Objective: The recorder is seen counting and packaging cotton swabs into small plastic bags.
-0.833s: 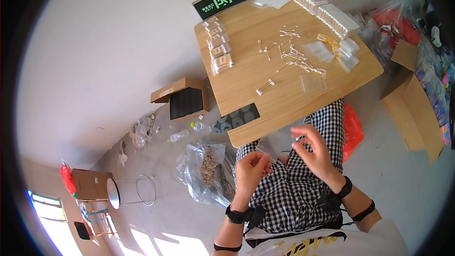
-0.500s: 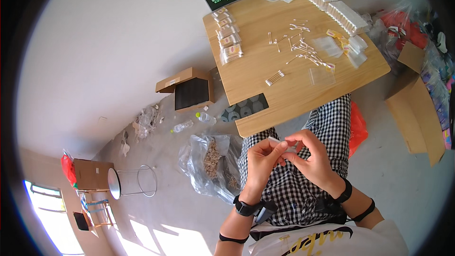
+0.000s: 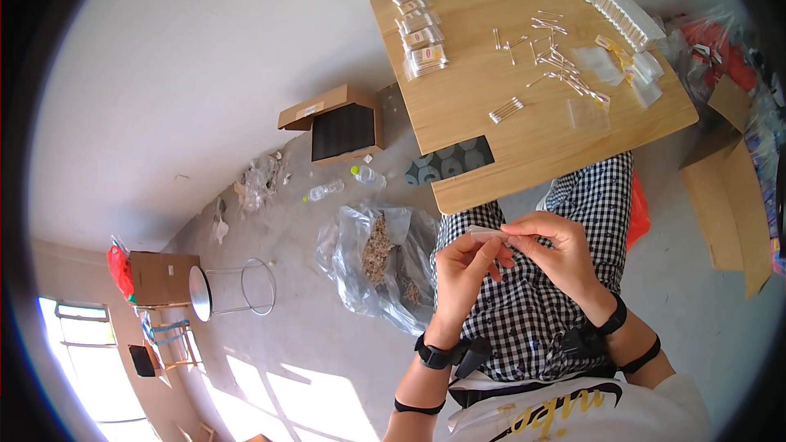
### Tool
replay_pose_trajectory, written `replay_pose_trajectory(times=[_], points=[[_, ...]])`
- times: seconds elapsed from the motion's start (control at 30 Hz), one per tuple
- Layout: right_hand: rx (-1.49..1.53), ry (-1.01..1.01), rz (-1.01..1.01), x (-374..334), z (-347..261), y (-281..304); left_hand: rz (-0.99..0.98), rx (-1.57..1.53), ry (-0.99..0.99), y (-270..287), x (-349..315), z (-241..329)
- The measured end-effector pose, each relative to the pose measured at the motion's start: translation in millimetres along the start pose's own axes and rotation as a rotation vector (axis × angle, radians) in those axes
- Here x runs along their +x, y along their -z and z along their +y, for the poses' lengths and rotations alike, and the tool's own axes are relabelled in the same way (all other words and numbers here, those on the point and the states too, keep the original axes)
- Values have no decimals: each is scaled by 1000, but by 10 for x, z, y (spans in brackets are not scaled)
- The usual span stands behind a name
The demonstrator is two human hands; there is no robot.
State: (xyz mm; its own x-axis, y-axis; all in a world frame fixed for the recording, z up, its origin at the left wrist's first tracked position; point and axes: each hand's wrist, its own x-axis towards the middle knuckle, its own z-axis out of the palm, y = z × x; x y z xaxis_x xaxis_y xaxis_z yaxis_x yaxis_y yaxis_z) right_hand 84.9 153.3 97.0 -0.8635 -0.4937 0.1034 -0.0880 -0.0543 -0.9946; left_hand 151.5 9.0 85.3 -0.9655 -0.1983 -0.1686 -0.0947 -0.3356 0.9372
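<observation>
Above my lap, in front of the table's near edge, both hands meet at a small whitish strip (image 3: 486, 234). My left hand (image 3: 465, 268) pinches it at one end. The thumb and fingertips of my right hand (image 3: 558, 247) close on its other end. What the strip is made of cannot be made out, and fingers cover part of it. Nearest on the table are a small row of cotton swabs (image 3: 506, 110) laid side by side and a flat clear bag (image 3: 589, 114). Loose cotton swabs (image 3: 563, 65) lie scattered farther back.
Filled swab packets (image 3: 425, 59) line the left of the wooden table (image 3: 483, 172). Stacked swab packs (image 3: 627, 23), clear bags (image 3: 598, 64) and yellow labels (image 3: 616, 46) are on the right. Left on the floor are a plastic sack (image 3: 352, 278), bottles (image 3: 326, 190) and an open carton (image 3: 348, 131).
The view has shifted, so the table sits higher and farther right. My hands have shifted their hold slightly, and more of the whitish strip shows between them.
</observation>
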Motion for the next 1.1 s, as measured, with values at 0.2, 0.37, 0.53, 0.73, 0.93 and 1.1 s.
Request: replay_pose_trajectory(times=[0.2,0.37,0.53,0.73,0.93,1.1], points=[[-89,-12,-36,39,55,-25,91,209,4,-14,21,-12],[87,-257,-33,110,200,-17,110,369,-77,7,71,-87],[-41,-171,161,257,262,0,44,363,39,47,136,-110],[-559,71,41,394,288,-108,56,472,177,159,330,-51],[-115,-445,-129,620,438,-14,7,880,-202,240,350,191],[-34,-535,-396,718,405,-179,-39,1138,-315,322,605,-74]])
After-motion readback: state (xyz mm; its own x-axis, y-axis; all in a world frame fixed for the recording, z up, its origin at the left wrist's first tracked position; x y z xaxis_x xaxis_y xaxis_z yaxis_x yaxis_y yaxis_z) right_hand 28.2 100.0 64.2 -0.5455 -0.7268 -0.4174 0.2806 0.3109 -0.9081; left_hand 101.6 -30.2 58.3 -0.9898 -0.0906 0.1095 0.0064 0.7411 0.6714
